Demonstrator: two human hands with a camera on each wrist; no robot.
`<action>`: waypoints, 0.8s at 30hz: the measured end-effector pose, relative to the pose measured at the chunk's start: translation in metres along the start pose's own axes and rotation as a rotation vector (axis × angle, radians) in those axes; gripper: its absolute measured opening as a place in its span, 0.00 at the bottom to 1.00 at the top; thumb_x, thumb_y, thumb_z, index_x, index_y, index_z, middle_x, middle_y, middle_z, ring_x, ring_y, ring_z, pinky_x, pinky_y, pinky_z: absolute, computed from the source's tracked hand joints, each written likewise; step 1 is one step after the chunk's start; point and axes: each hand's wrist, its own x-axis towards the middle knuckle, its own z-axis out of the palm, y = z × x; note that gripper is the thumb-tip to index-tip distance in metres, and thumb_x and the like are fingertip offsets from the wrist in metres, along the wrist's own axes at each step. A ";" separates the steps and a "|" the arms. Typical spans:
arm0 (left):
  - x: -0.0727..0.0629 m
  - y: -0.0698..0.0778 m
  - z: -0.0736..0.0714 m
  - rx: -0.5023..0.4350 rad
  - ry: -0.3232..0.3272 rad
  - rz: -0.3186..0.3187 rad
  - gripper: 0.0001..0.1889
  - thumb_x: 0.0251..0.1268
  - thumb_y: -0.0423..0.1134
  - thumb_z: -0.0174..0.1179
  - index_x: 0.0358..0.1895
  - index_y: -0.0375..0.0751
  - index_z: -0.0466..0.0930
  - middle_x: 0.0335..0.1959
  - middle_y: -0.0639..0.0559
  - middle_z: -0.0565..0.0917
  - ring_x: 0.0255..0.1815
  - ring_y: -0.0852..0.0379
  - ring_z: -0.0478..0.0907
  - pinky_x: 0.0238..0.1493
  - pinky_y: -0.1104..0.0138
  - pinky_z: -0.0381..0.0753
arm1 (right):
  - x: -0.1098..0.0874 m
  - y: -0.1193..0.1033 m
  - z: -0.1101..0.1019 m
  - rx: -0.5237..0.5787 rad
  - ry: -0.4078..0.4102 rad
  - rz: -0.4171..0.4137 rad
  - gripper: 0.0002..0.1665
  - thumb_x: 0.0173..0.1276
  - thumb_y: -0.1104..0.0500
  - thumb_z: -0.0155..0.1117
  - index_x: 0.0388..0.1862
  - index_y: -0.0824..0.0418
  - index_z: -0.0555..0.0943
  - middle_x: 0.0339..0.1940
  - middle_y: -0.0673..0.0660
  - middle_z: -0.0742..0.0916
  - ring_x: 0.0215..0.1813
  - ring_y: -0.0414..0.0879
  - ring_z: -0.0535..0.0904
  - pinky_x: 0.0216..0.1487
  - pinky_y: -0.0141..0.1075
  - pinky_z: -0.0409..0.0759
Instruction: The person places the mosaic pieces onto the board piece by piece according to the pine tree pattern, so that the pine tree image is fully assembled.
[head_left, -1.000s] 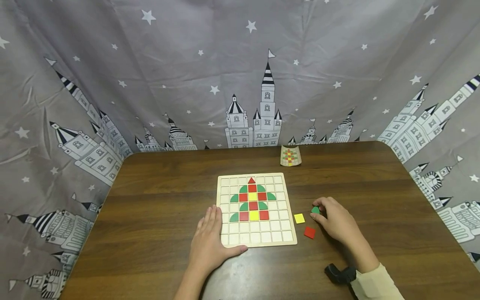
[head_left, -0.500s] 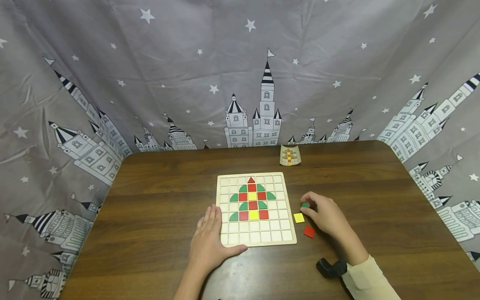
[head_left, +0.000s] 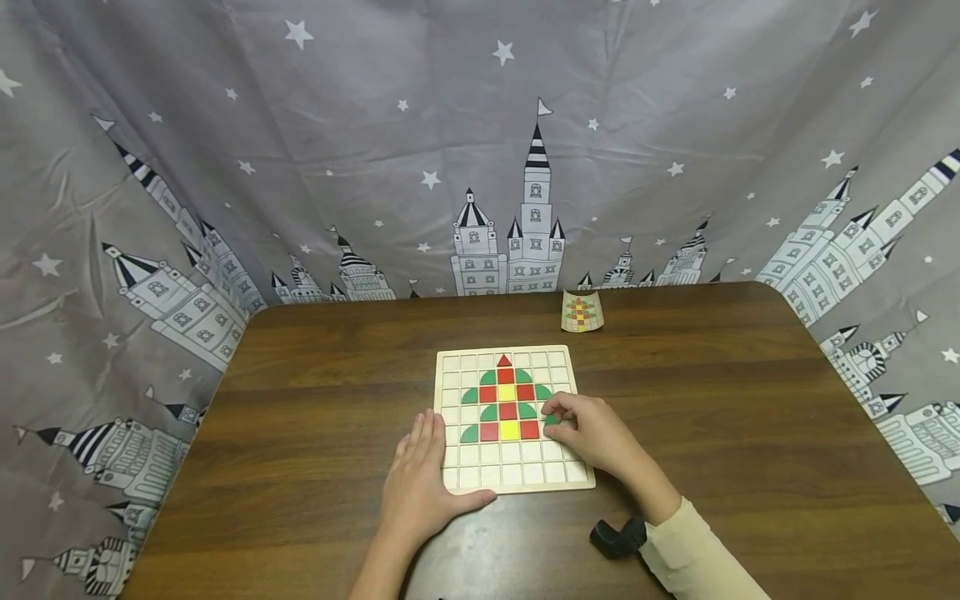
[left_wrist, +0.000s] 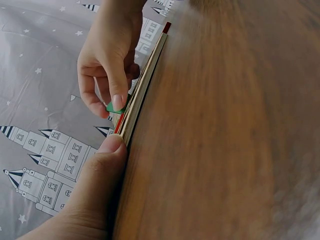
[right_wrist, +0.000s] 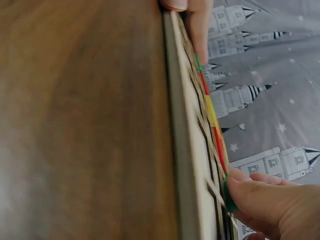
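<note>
A pale wooden grid board (head_left: 512, 475) lies on the table, bearing red, yellow and green tiles laid out in a tree shape. My left hand (head_left: 417, 483) rests at its near left corner, fingers straight along the left side and thumb (left_wrist: 111, 145) against the front edge. Between thumb and fingertips my right hand (head_left: 596, 433) pinches a green quarter-circle tile (head_left: 551, 420). It holds this tile over the grid's right part, just right of a red square tile (head_left: 529, 430). In the right wrist view the green tile (right_wrist: 229, 195) is close at the board's surface, partly hidden by the thumb.
A small curled pattern card (head_left: 582, 312) with the same kind of tree lies at the back of the brown wooden table (head_left: 315, 400). A grey curtain (head_left: 360, 125) with castles hangs behind. A black wrist device (head_left: 619, 537) sits on the right wrist.
My right hand has carried the green tile left from the table onto the board's right part. The loose yellow and red squares are now hidden under that hand and forearm. My left hand stays put.
</note>
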 end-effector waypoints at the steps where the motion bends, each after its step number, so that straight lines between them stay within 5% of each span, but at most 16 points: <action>1: 0.000 0.000 0.000 0.001 -0.004 -0.001 0.74 0.32 0.87 0.58 0.78 0.33 0.52 0.81 0.41 0.52 0.82 0.46 0.48 0.79 0.52 0.56 | 0.000 0.000 0.001 -0.004 -0.001 0.003 0.08 0.63 0.55 0.73 0.41 0.49 0.84 0.31 0.41 0.83 0.31 0.37 0.73 0.36 0.30 0.74; 8: 0.000 0.000 -0.001 0.008 -0.011 -0.002 0.73 0.33 0.86 0.59 0.78 0.33 0.51 0.81 0.41 0.52 0.82 0.46 0.48 0.79 0.51 0.56 | 0.001 0.000 0.004 -0.018 0.015 -0.018 0.08 0.62 0.55 0.74 0.40 0.48 0.85 0.32 0.41 0.84 0.34 0.38 0.75 0.39 0.33 0.75; 15: -0.001 0.001 -0.001 0.008 -0.009 0.001 0.73 0.32 0.86 0.60 0.78 0.33 0.52 0.81 0.40 0.52 0.82 0.45 0.48 0.79 0.51 0.56 | -0.001 0.002 0.004 -0.008 0.032 -0.044 0.09 0.61 0.55 0.75 0.41 0.48 0.87 0.40 0.43 0.85 0.48 0.41 0.80 0.53 0.42 0.79; 24: 0.000 0.001 -0.002 0.005 -0.010 -0.001 0.73 0.33 0.85 0.60 0.77 0.33 0.52 0.81 0.40 0.53 0.82 0.45 0.49 0.79 0.51 0.56 | -0.001 0.005 0.005 -0.015 0.010 -0.091 0.11 0.62 0.56 0.74 0.44 0.52 0.89 0.41 0.44 0.85 0.48 0.41 0.81 0.52 0.41 0.81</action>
